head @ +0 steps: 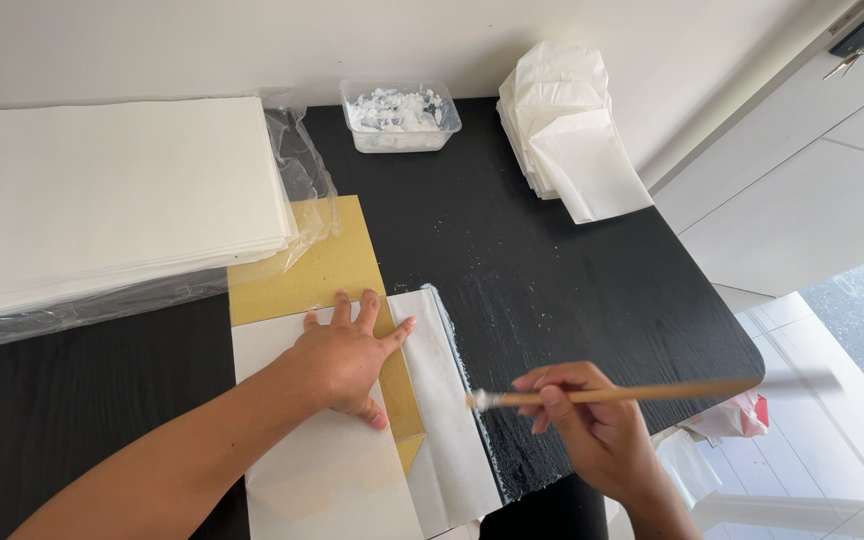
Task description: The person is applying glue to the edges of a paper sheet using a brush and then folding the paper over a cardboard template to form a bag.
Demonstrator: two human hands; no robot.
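Observation:
My left hand (345, 352) lies flat, fingers spread, on a white paper sheet (322, 470) that rests over a yellow-brown board (324, 262). A folded strip of the paper (444, 400) lies to the right of the board's edge. My right hand (592, 425) grips a wooden-handled brush (642, 392), held level, with its white bristle tip just at the strip's right edge. White smears streak the black table (552, 290) beside the strip.
A thick stack of white sheets (102, 195) on clear plastic wrap fills the back left. A clear plastic tub of white paste (399, 115) stands at the back centre. Folded white paper pieces (567, 130) are piled at the back right. Tiled floor lies beyond the table's right edge.

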